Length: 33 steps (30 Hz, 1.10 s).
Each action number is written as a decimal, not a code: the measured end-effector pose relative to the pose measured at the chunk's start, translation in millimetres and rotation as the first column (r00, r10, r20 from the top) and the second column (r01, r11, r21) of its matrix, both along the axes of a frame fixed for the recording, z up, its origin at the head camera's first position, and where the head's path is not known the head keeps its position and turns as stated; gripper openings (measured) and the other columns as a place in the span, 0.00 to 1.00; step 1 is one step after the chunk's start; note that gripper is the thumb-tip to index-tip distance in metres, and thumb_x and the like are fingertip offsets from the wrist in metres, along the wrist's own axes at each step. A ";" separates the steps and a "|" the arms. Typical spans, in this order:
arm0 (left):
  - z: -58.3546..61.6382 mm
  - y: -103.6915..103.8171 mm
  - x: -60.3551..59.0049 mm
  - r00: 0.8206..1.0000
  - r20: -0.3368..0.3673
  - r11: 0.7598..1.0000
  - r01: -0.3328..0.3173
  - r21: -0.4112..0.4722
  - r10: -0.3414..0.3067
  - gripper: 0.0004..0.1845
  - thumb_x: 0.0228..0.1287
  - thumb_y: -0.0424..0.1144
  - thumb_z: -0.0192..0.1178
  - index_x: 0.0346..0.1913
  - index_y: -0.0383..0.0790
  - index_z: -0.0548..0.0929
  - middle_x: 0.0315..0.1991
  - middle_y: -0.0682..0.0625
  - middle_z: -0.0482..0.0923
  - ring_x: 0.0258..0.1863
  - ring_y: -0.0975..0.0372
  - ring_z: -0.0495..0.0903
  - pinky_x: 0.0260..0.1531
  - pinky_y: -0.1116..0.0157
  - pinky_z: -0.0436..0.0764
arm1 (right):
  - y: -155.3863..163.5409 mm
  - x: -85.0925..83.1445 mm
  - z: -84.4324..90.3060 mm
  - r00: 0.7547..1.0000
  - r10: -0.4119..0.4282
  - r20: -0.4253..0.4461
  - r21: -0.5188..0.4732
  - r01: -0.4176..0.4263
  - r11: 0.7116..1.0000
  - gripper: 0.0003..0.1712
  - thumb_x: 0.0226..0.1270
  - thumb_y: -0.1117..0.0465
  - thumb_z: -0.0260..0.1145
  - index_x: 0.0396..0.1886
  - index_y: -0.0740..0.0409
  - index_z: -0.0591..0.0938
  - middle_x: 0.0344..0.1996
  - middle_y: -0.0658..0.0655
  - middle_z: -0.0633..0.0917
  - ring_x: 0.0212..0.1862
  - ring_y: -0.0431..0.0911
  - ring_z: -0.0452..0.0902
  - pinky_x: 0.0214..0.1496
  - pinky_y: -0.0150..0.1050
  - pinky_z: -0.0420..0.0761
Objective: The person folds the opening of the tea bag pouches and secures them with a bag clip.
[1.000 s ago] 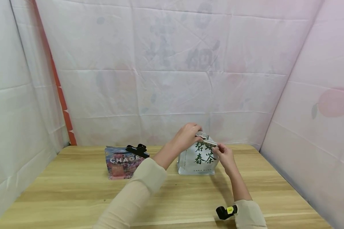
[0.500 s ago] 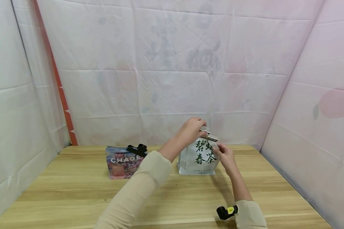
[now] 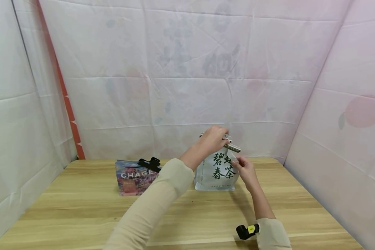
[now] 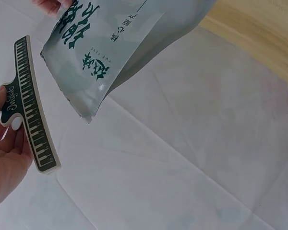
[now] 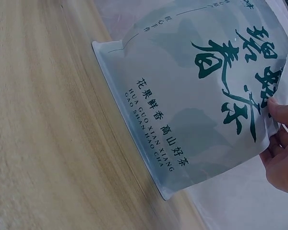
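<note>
A white tea bag [image 3: 216, 172] with green characters stands upright on the wooden table [image 3: 81, 208]. My left hand [image 3: 219, 138] is just above its top and pinches a flat clip printed with piano keys [image 3: 233, 148]. In the left wrist view the clip [image 4: 33, 105] hangs free of the bag [image 4: 110, 43], with my left hand [image 4: 5, 143] holding its handle. My right hand [image 3: 239, 161] pinches the bag's upper right corner. In the right wrist view my right hand's fingers [image 5: 283, 115] grip the edge of the bag [image 5: 197, 105].
A colourful CHAGEE bag [image 3: 132, 177] stands to the left of the tea bag with a black clip [image 3: 148, 163] on its top. White and pink cloth walls close in the back and both sides. A black device [image 3: 247, 231] sits on my right wrist.
My left hand has risen and taken the piano-key clip up off the tea bag's top. The bag's top now stands straighter. My right hand has kept its hold on the corner.
</note>
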<state>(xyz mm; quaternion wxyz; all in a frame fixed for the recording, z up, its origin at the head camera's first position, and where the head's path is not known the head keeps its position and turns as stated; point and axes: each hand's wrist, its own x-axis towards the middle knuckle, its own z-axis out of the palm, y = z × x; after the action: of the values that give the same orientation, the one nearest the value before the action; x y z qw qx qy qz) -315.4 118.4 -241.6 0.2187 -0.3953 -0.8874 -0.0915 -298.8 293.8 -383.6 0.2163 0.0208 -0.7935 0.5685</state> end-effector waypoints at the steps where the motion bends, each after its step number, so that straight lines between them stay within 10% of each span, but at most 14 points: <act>1: -0.7 0.7 -0.6 1.000 0.000 1.000 -0.001 0.005 0.001 0.10 0.62 0.45 0.60 0.40 0.42 0.80 0.33 0.55 0.79 0.34 0.65 0.76 0.35 0.71 0.73 | 0.2 0.2 0.0 1.000 0.000 -0.003 0.001 0.000 1.000 0.12 0.65 0.70 0.58 0.43 0.77 0.75 0.31 0.53 0.78 0.32 0.35 0.70 0.35 0.27 0.71; 33: -5.5 12.6 -8.4 0.999 0.034 0.999 -0.014 0.045 0.012 0.07 0.60 0.43 0.62 0.28 0.46 0.85 0.28 0.56 0.79 0.27 0.65 0.72 0.29 0.72 0.70 | -6.6 -2.0 -0.6 1.000 -0.010 0.008 -0.013 0.010 1.000 0.13 0.65 0.70 0.58 0.46 0.75 0.74 0.33 0.56 0.77 0.33 0.35 0.70 0.35 0.26 0.71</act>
<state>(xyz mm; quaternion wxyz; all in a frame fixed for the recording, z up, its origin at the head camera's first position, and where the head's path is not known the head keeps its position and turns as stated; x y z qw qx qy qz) -323.8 131.1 -247.1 0.2133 -0.3829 -0.8912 -0.1168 -300.8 287.2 -384.2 0.2163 0.0129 -0.7907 0.5726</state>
